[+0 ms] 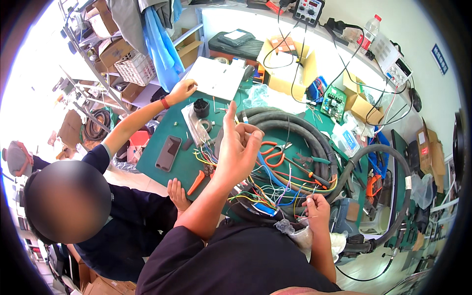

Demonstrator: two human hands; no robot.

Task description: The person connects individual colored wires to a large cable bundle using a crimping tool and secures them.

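The person's right hand (317,205) sits low at the near edge of the green bench (162,142), fingers pinched shut on thin strands from the tangle of coloured wires (275,189) that fans out just ahead and to its left. The left hand (239,147) is raised above that tangle, fingers loosely curled, seemingly holding nothing. The wires run away from the body toward the coiled black corrugated hose (295,125), so the right hand is nearer.
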